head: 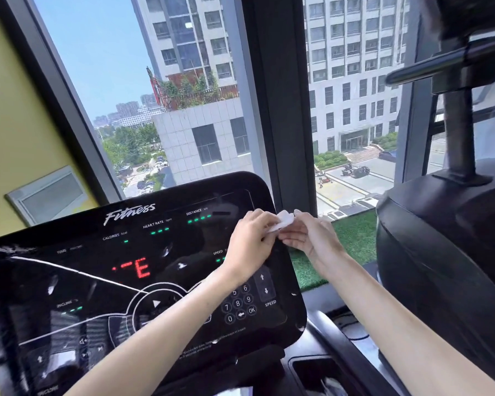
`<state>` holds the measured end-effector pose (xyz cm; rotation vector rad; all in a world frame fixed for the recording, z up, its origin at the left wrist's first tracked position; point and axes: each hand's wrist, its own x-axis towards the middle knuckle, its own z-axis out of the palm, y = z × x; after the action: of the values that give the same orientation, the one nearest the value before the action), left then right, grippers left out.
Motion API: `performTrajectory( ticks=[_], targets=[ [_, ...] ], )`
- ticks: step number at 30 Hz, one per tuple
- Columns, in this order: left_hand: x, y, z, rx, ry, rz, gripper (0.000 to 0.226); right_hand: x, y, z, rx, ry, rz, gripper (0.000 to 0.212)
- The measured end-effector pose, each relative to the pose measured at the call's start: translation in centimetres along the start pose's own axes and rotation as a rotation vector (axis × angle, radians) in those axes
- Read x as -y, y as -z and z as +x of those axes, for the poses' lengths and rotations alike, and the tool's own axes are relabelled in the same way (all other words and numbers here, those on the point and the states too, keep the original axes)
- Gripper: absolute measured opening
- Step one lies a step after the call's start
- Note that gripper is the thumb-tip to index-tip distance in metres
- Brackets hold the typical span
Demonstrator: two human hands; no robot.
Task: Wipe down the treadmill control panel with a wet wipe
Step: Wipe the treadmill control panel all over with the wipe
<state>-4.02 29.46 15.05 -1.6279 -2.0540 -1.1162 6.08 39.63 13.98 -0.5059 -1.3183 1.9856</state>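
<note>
Both hands pinch wet wipe (280, 224) at panel's (126, 281) 2 o'clock corner: left hand (249, 244), right hand (306, 238). Unfold flat, then wipe w/ light strokes.

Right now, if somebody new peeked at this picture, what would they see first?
Probably the two hands, left hand and right hand, meeting over the upper right corner of the black control panel and pinching a small white wet wipe between them. Next, the glowing red E in the middle of the panel, and the tall grey buildings outside the window behind it.
</note>
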Motion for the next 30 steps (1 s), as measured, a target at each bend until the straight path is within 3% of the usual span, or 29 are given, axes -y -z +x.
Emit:
performTrajectory(
  ticks=[2, 3, 4, 5, 7, 9, 10, 12, 17, 18, 21, 22, 25, 26, 27, 30],
  targets=[
    [-0.6, 1.3, 1.3, -0.030, 0.381, -0.503, 0.016, -0.6, 0.4, 0.2, -0.075, 0.100, -0.211, 0.028],
    [-0.5, 2.1, 2.3, -0.123, 0.504, -0.652, 0.016, -1.1, 0.7, 0.4, -0.119, 0.175, -0.374, 0.025],
    [-0.3, 2.9, 3.4, -0.225, 0.532, -0.653, 0.015, -1.7, 0.9, 0.4, -0.150, 0.245, -0.536, 0.021],
    [0.0, 3.6, 4.2, -0.329, 0.474, -0.515, 0.014, -2.4, 0.9, 0.3, -0.161, 0.304, -0.670, 0.018],
    [0.9, 4.6, 5.6, -0.489, 0.136, 0.049, 0.015, -4.1, 0.8, 0.0, -0.134, 0.395, -0.820, 0.023],
    [2.1, 4.5, 6.3, -0.325, -0.283, 0.550, 0.029, -5.6, 0.7, -0.5, -0.088, 0.429, -0.868, 0.037],
    [2.7, 4.0, 6.5, -0.221, -0.399, 0.708, 0.035, -6.2, 0.7, -0.7, -0.071, 0.438, -0.877, 0.043],
    [3.3, 2.9, 5.7, -0.052, -0.463, 0.805, 0.044, -7.0, 0.8, -1.0, -0.048, 0.463, -0.876, 0.050],
    [3.4, 1.7, 2.4, 0.321, -0.703, 0.765, 0.047, -8.2, 1.3, -1.1, -0.075, 0.527, -0.837, 0.058],
    [3.4, 2.2, 2.9, 0.302, -0.652, 0.768, 0.050, -8.4, 1.5, -1.2, -0.082, 0.549, -0.856, 0.058],
    [3.0, 2.4, 4.2, 0.096, -0.288, 0.628, 0.060, -9.4, 1.9, -1.8, -0.074, 0.616, -0.957, 0.060],
    [2.7, 1.8, 3.6, 0.127, -0.285, 0.614, 0.059, -9.8, 1.9, -2.1, -0.069, 0.626, -1.002, 0.061],
    [2.6, -0.4, 0.2, 0.396, -0.600, 0.643, 0.048, -10.6, 2.1, -2.9, -0.067, 0.654, -1.139, 0.065],
    [2.6, -0.2, 0.0, 0.439, -0.630, 0.627, 0.046, -10.7, 2.3, -3.0, -0.058, 0.670, -1.171, 0.067],
    [2.5, 0.2, 0.6, 0.427, -0.585, 0.615, 0.043, -10.8, 2.6, -3.1, -0.036, 0.683, -1.199, 0.069],
    [2.6, 1.1, 3.1, 0.133, -0.238, 0.519, 0.053, -11.3, 3.2, -3.2, 0.060, 0.666, -1.253, 0.078]
  ],
)
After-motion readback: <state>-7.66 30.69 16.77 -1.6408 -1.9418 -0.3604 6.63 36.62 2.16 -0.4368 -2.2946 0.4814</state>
